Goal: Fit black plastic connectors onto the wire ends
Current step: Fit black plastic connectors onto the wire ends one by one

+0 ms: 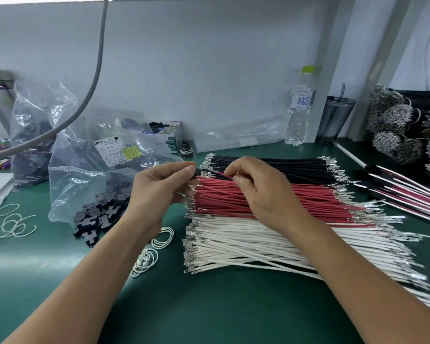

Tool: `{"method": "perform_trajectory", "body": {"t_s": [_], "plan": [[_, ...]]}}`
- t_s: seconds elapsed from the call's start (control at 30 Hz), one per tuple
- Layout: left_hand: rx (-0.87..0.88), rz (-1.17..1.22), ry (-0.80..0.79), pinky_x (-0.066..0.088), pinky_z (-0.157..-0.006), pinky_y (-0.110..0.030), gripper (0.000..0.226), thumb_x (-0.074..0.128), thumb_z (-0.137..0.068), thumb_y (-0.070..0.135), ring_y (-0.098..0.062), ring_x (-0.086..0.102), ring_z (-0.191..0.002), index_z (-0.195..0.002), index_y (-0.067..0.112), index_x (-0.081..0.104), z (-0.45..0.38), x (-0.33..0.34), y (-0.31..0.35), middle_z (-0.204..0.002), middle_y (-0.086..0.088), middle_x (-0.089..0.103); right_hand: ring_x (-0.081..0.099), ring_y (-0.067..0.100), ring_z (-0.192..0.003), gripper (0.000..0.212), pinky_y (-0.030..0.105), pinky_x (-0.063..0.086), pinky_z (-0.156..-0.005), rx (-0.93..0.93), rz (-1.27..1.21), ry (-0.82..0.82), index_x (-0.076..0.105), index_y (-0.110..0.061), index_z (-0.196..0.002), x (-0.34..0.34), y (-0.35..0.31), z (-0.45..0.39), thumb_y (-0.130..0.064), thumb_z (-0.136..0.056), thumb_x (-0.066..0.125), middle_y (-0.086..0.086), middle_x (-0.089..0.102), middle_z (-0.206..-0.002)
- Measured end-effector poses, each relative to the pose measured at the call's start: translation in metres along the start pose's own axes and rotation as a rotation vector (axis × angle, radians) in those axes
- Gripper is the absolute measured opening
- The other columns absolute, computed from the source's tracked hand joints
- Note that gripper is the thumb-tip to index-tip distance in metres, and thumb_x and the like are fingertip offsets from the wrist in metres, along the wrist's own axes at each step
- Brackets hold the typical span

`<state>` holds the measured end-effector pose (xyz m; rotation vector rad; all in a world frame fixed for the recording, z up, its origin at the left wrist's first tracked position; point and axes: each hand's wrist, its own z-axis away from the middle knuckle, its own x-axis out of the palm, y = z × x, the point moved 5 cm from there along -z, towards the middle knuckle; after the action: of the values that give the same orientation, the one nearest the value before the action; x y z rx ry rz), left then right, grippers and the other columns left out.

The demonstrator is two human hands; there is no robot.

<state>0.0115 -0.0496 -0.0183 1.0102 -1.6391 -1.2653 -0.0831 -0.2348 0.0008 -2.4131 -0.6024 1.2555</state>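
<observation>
Two bare forearms reach in from the bottom edge over the green mat (209,306). L hand (159,189): thumb & curled fingers pinch a small black connector (197,173), held just above the wire stacks. R hand (261,189): fingers curled, pinching a red wire (224,175) near its tip; the metal terminal end points at the connector, w/ its tip right at the connector's opening. Can't tell if it's seated.

Below the hands, 3 stacks side by side on the mat: black wires (283,167) farthest, red wires (258,202) in the middle, white wires (258,247) nearest, all w/ crimped metal ends.

Left of the stacks, a clear bag (85,175) spills loose black connectors (97,219) onto the mat. White rubber bands (163,238) lie near the L wrist. Water bottle (299,108) stands at the back wall.
</observation>
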Motion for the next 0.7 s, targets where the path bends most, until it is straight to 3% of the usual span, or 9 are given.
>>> {"method": "perform_trajectory", "body": {"t_s": [0.1,0.27,0.7], "plan": [[-0.045,0.065,-0.086,0.046,-0.052,-0.023,0.032,0.079,-0.073,0.027,-0.016,0.061,-0.057,-0.099,0.007,0.081,0.001,0.004,-0.001,-0.079,-0.012,0.075,0.056,0.001,-0.084,0.012,0.026,0.047,-0.075,-0.023,-0.04,0.067,0.071,-0.03,-0.104,-0.007,-0.004,0.003,-0.025,-0.097,0.063,-0.019,0.058,-0.09],[-0.069,0.085,-0.159,0.039,-0.051,-0.022,0.032,0.078,-0.074,0.029,-0.015,0.055,-0.057,-0.097,0.007,0.081,0.002,0.005,-0.001,-0.077,-0.01,0.073,0.062,0.007,-0.083,0.011,0.039,0.054,-0.076,-0.042,-0.097,0.087,0.079,-0.024,-0.099,-0.008,-0.007,0.004,-0.019,-0.092,0.071,-0.013,0.064,-0.087],[-0.139,0.068,-0.231,0.037,-0.045,-0.019,0.019,0.074,-0.081,0.024,-0.013,0.053,-0.052,-0.09,0.009,0.082,0.007,0.006,0.0,-0.073,-0.007,0.071,0.058,0.004,-0.077,0.011,0.036,0.052,-0.073,-0.161,0.046,0.012,0.078,-0.026,-0.101,-0.012,-0.017,0.005,-0.024,-0.094,0.07,-0.017,0.06,-0.085]]}}
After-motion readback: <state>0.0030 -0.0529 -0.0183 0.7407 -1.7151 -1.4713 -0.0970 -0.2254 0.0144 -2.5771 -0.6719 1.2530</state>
